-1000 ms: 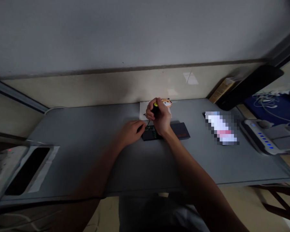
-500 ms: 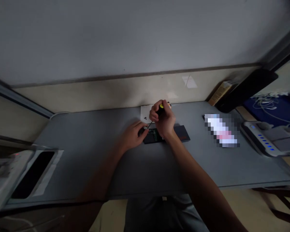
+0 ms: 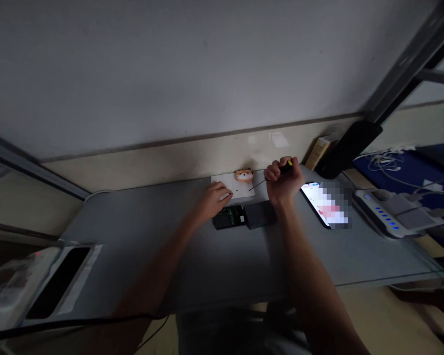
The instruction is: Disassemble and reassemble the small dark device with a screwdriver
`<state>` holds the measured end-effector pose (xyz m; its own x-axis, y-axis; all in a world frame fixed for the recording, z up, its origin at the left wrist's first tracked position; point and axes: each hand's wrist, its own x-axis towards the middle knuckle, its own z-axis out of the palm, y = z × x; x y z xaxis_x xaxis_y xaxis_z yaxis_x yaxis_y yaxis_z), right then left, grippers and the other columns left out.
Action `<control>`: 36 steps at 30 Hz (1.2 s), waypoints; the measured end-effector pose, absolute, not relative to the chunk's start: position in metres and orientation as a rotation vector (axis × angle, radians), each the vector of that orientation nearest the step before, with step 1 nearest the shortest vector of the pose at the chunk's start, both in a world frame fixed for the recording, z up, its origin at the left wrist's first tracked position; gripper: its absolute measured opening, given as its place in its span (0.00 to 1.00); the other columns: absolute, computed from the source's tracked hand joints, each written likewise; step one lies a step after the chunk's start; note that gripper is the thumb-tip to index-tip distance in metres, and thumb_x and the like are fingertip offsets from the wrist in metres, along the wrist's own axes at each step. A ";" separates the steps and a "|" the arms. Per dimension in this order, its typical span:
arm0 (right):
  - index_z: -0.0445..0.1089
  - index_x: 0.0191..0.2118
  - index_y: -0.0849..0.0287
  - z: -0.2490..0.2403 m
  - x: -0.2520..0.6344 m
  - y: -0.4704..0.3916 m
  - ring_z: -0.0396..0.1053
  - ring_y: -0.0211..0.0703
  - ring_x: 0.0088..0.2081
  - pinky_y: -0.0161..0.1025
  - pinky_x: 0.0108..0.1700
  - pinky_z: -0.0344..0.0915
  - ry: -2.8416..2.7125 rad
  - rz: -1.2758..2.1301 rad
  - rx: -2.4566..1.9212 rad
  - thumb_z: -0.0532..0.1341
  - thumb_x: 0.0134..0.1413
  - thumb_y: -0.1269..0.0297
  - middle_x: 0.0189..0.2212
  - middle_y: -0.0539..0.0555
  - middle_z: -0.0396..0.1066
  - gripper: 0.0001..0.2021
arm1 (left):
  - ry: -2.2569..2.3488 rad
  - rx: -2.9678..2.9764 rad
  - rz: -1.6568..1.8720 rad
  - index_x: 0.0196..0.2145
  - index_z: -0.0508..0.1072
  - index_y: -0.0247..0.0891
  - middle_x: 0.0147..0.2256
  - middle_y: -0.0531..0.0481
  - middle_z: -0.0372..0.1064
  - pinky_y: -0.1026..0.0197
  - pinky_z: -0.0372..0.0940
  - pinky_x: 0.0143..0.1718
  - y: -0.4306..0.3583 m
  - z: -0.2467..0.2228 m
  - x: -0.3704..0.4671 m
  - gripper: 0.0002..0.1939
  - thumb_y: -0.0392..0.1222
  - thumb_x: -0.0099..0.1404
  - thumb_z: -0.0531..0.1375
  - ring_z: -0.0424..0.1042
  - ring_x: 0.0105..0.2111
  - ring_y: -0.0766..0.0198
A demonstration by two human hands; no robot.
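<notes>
My right hand is closed round the black and yellow handle of a screwdriver, whose thin shaft points down and left over a white paper. Thumb and fingers together, my left hand is over the paper's left edge; what it pinches, if anything, is too small to make out. Below the hands lies an open black case with a green circuit board, and a dark flat cover touches its right side. An orange and white animal-faced item sits on the paper, near a tiny dark speck.
A lit phone lies right of my right hand, with a white power strip beyond it. A black cylinder and a small box lean at the wall. On the left is a dark phone.
My right hand has lifted the screwdriver off the circuit board and moved right. My left hand has come away from the case onto the paper. The view has shifted somewhat.
</notes>
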<state>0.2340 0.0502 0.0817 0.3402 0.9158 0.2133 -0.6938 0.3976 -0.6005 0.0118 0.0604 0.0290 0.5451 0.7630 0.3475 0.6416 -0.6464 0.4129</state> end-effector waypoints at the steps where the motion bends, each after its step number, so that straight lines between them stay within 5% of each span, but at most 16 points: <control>1: 0.57 0.24 0.53 0.078 0.241 0.051 0.42 0.33 0.18 0.34 0.21 0.45 -0.547 1.076 -0.443 0.62 0.58 0.48 0.17 0.42 0.44 0.21 | 1.163 2.574 0.701 0.40 0.83 0.42 0.38 0.47 0.74 0.53 0.71 0.50 0.069 0.031 0.018 0.09 0.40 0.73 0.61 0.75 0.43 0.56; 15: 0.57 0.26 0.52 0.067 0.253 0.058 0.43 0.33 0.17 0.34 0.20 0.44 -0.602 0.987 -0.470 0.61 0.57 0.43 0.17 0.41 0.45 0.21 | 1.180 2.546 0.640 0.46 0.81 0.43 0.45 0.45 0.73 0.51 0.69 0.56 0.072 0.034 0.033 0.09 0.43 0.72 0.62 0.73 0.51 0.54; 19: 0.58 0.26 0.53 0.086 0.248 0.045 0.47 0.34 0.19 0.36 0.22 0.44 -0.804 0.738 -0.617 0.57 0.63 0.40 0.19 0.44 0.50 0.23 | 1.197 2.444 0.563 0.62 0.72 0.47 0.57 0.44 0.72 0.47 0.66 0.62 0.026 0.028 0.027 0.29 0.52 0.66 0.69 0.71 0.58 0.49; 27: 0.65 0.27 0.55 0.065 0.247 -0.023 0.62 0.39 0.26 0.40 0.32 0.56 -1.486 0.365 -1.046 0.51 0.71 0.50 0.23 0.49 0.64 0.22 | 1.311 2.351 0.531 0.64 0.71 0.49 0.61 0.48 0.74 0.46 0.62 0.66 0.001 0.017 0.013 0.34 0.45 0.61 0.73 0.71 0.62 0.48; 36: 0.71 0.32 0.55 0.034 0.242 -0.037 0.70 0.47 0.34 0.43 0.41 0.60 -1.740 0.057 -1.359 0.51 0.69 0.62 0.29 0.55 0.74 0.15 | 1.214 2.203 0.743 0.61 0.73 0.46 0.55 0.45 0.77 0.44 0.63 0.64 0.011 0.040 0.010 0.36 0.41 0.55 0.76 0.74 0.58 0.48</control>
<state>0.2419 -0.0374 0.0339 0.0088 0.7943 0.6075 0.7525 0.3948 -0.5271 0.0097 0.0105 0.0396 0.4501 0.8667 0.2152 0.5857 -0.4684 0.6615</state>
